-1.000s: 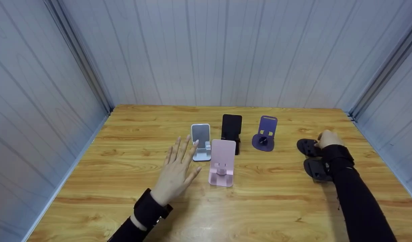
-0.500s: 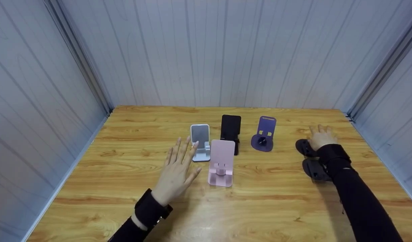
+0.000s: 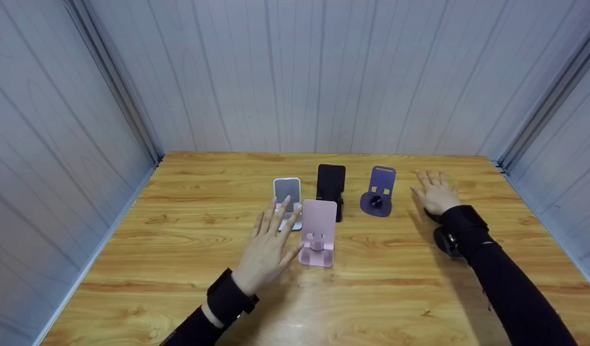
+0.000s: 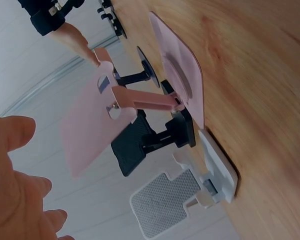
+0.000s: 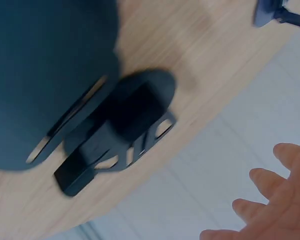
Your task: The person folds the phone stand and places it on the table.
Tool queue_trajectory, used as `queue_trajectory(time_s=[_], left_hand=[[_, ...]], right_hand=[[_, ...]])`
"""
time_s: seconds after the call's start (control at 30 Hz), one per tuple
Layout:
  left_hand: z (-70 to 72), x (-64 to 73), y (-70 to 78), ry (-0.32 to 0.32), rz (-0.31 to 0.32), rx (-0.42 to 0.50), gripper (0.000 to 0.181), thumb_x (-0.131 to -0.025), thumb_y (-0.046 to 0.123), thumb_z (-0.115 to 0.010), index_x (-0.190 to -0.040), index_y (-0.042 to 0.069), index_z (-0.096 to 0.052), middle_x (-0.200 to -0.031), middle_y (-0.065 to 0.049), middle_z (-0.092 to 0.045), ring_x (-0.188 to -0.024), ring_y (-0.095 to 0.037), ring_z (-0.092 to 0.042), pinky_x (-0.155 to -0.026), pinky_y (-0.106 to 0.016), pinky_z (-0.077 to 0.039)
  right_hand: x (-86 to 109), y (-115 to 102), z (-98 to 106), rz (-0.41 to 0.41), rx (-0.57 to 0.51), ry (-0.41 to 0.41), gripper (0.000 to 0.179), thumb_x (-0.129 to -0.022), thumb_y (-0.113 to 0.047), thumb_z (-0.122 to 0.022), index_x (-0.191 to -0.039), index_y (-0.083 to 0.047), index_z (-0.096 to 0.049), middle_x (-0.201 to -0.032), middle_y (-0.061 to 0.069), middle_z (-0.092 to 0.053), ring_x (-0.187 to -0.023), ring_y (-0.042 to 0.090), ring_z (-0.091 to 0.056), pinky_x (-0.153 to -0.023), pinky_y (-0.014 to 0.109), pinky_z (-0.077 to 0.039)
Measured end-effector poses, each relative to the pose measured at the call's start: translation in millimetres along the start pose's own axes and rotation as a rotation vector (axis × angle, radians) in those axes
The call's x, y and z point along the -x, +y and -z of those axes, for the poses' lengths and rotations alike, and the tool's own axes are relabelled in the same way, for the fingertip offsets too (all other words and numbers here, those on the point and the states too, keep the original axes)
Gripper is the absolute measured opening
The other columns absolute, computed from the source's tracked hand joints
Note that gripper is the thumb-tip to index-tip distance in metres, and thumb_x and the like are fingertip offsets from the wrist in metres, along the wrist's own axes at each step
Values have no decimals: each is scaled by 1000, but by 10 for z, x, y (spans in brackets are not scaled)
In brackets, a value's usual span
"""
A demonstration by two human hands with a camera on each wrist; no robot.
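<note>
My left hand (image 3: 266,254) has its fingers spread and holds nothing. Its fingertips overlap the white phone stand (image 3: 287,187) in the head view, and its thumb points at the pink phone stand (image 3: 319,216). The left wrist view shows the pink stand's tilted back plate (image 4: 95,127) beyond that hand's fingers. Over on the right, my right hand (image 3: 438,198) reaches out with fingers spread and nothing in them. Under its wrist lie two folded black stands, one of them a dark round-based piece (image 3: 446,241), mostly hidden by hand and cuff. A black folded stand (image 5: 135,112) appears blurred in the right wrist view.
A black phone stand (image 3: 331,180) stands upright behind the pink one. To its right is a purple phone stand (image 3: 382,180) with a round base. Pale panel walls (image 3: 295,77) close in the wooden table (image 3: 179,202) at the back and both sides.
My right hand has gone from curled at the black folded stands to spread fingers, and has moved left. The left hand has shifted slightly right, toward the pink stand. The stands stay put.
</note>
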State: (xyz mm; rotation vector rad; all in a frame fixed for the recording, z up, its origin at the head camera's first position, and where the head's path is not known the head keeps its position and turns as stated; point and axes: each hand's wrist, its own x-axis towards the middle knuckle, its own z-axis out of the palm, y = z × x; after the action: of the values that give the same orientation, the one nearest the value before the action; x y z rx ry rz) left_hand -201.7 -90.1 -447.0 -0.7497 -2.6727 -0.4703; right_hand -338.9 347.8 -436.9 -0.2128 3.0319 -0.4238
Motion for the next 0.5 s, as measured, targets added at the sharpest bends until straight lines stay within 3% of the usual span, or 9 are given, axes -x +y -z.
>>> queue_trajectory(time_s=[0.07,0.13,0.23,0.27,0.37,0.47,0.5], left_hand=[[-20,-16,42,-3,-11,-7,71,-106,37,-59,-165,5,-37,-173,-24,-22,-161,-44,-9,-130,-60,-6],[-49,-30,75,10,-32,-7,69,-105,36,-60,-164,7,-39,-173,-23,-24,-163,-33,6,-131,-52,2],[-106,-59,114,56,-79,-38,68,-104,35,-62,-163,8,-42,-171,-24,-29,-157,-16,25,-129,-38,14],[-124,-71,125,82,-96,-53,68,-103,36,-63,-162,8,-44,-170,-23,-31,-155,-13,26,-127,-35,17],[-165,-109,163,132,-125,-70,69,-101,38,-66,-161,9,-46,-169,-22,-34,-163,-25,10,-127,-33,19],[-194,-145,203,156,-137,-60,70,-100,39,-68,-160,11,-47,-170,-19,-35,-161,-39,-19,-131,-40,9],[-200,-157,218,145,-134,-58,70,-101,40,-67,-161,11,-47,-170,-19,-33,-159,-41,-23,-132,-43,5]], right_hand=[[-13,-52,-8,46,-39,8,71,-116,-42,-31,-166,5,-16,-167,41,-12,-153,65,0,-117,86,-1],[-22,-110,-5,91,-96,-4,71,-116,-39,-31,-163,11,-15,-166,43,-12,-153,65,-3,-121,81,-3],[-26,-197,14,141,-225,-44,70,-117,-35,-30,-161,17,-12,-165,44,-11,-153,63,-7,-127,72,-6],[-27,-224,22,145,-276,-63,71,-117,-35,-30,-161,18,-11,-166,43,-10,-154,62,-8,-128,69,-6],[-23,-294,39,103,-462,-107,72,-117,-36,-30,-163,15,-7,-167,43,-10,-155,60,-11,-127,68,-14],[-28,-346,23,41,-678,-118,71,-117,-33,-34,-164,14,-9,-164,44,-21,-152,59,-24,-126,67,-24],[-31,-360,9,20,-743,-109,70,-117,-32,-37,-163,14,-13,-160,44,-28,-150,57,-32,-125,64,-30]])
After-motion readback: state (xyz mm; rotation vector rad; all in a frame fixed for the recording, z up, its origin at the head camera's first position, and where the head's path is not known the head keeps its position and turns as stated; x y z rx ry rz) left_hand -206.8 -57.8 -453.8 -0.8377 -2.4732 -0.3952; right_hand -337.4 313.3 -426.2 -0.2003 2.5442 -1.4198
